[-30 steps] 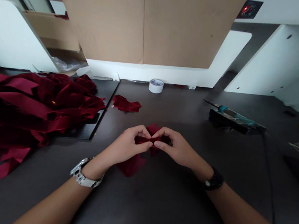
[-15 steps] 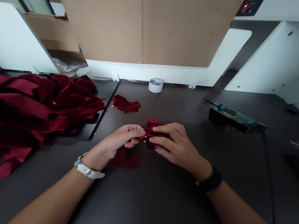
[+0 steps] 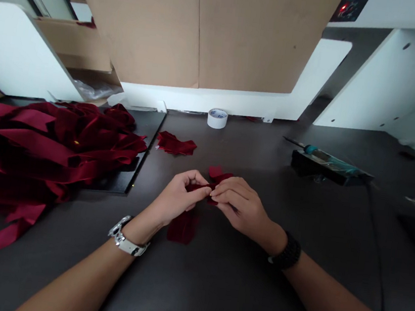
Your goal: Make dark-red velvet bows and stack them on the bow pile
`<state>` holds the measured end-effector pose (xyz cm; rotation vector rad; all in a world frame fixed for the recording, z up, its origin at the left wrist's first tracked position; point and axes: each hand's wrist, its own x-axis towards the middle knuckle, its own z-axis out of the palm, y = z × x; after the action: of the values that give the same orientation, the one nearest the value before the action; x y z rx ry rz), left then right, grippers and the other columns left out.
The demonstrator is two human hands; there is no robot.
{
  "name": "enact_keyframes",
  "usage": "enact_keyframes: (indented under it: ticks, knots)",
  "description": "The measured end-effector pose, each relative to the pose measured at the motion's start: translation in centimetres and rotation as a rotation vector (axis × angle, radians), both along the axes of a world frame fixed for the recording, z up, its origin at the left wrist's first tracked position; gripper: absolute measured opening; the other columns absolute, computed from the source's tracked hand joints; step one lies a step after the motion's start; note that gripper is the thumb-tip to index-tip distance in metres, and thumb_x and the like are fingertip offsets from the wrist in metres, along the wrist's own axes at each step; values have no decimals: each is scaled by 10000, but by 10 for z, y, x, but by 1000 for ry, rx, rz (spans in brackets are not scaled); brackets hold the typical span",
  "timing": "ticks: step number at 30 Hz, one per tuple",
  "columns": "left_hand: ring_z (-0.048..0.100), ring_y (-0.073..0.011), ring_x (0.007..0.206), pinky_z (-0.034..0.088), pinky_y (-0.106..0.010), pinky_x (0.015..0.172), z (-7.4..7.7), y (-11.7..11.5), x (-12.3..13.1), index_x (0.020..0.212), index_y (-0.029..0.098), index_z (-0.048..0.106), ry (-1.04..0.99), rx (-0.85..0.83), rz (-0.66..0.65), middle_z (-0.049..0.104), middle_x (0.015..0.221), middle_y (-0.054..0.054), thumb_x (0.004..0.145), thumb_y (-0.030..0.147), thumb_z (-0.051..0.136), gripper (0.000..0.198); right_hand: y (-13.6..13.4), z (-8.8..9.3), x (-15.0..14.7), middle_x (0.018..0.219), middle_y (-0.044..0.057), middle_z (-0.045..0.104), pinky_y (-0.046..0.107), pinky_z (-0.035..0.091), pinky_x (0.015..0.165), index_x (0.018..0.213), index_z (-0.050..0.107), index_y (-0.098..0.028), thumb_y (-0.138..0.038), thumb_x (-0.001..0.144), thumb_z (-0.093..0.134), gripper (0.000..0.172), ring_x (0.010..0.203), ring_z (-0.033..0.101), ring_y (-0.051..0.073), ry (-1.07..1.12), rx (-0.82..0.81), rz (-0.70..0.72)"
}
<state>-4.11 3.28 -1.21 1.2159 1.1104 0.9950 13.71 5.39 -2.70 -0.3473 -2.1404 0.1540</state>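
Over the counter [image 3: 252, 284], the left hand [image 3: 178, 197] and right hand [image 3: 241, 211] pinched a folded red velvet ribbon [image 3: 220, 177] lying crosswise, its tail hanging toward the person; their grip hid its middle.

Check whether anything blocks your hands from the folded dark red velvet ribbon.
Nothing visible does: the left hand and right hand both pinch the folded dark red velvet ribbon directly, with no object between them and it.

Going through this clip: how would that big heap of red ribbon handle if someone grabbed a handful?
The heap of red velvet ribbon looks floppy: its loops slump into soft folds, so it would probably sag. Its tangled strands likely drag along, and those hanging past the black board might slide.
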Motion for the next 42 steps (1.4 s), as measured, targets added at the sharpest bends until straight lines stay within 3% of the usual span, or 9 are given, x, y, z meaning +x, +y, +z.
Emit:
enact_keyframes:
  ticks: [9,16,19,23,26,31,39,42]
  knots:
    - [473,-86,607,378,-201,587,2,0,-3,667,160,523,195,360,-16,528,641,35,762,228,623,154,-1,-2,-5,919,45,563,315,474,776,770,566,-197,-165,827,648,106,874,568,160,175,-537,-24]
    - [453,-79,578,373,-201,569,-1,-2,-2,720,169,518,178,326,-50,508,664,47,801,264,616,158,1,-5,-7,905,33,577,310,446,752,747,479,-207,-249,815,631,172,856,562,161,201,-926,83]
    - [430,-74,554,355,-198,543,-2,-3,-2,737,173,521,163,311,-60,489,646,51,808,281,619,162,2,-4,-7,912,21,587,310,455,776,841,456,-222,-265,813,630,181,865,577,154,220,-1037,155]
    - [389,-70,498,328,-199,503,-3,-3,-3,770,182,522,155,292,-71,438,585,69,826,308,605,160,3,-2,-6,938,27,600,319,444,827,982,522,-217,-278,856,574,150,900,581,152,141,-1024,149]
    - [358,-66,456,313,-201,477,-3,-3,-3,783,189,507,125,278,-98,408,555,81,860,330,560,170,1,0,-5,857,13,586,299,430,755,900,540,-204,-284,875,543,84,811,557,142,121,-986,106]
    - [437,-66,539,352,-195,517,-3,-3,-1,777,171,539,166,333,-67,513,668,42,801,319,647,185,-2,3,-5,765,-17,512,272,375,667,835,489,-205,-286,876,526,98,700,471,121,148,-960,95]
    - [345,-20,394,237,-164,378,-5,-6,1,755,171,515,-8,111,-57,476,605,64,776,339,677,234,-2,0,-4,787,-11,477,277,373,702,818,478,-213,-293,905,473,118,738,457,131,155,-948,161]
    - [334,-18,381,221,-156,363,-6,-5,2,712,168,509,-32,76,-24,461,571,67,741,317,696,242,4,0,-2,803,1,489,287,392,727,795,507,-210,-303,906,473,149,756,472,137,127,-879,92]
